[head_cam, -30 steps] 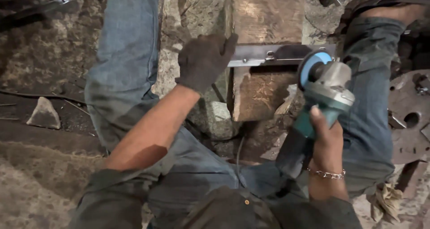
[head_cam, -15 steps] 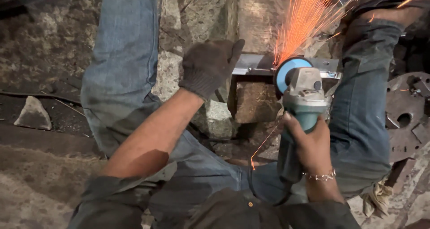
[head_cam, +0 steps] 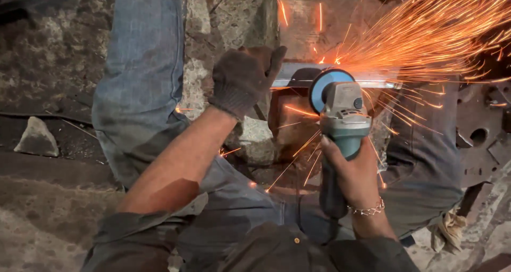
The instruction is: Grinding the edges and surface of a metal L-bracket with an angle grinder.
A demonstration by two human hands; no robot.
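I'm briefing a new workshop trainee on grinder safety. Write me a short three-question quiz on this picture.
1. True or false: the left hand, in a dark fabric glove, rests on the flat grey metal bar.
2. Which hand grips the teal-bodied angle grinder? A) bare right hand B) gloved left hand C) both hands
3. Fill in: the orange sparks fly mainly toward the upper ____ of the picture.

Key
1. True: the gloved hand sits on the bar's left end.
2. A: only the right hand, with a silver chain bracelet on its wrist, wraps the grinder's body.
3. Right.
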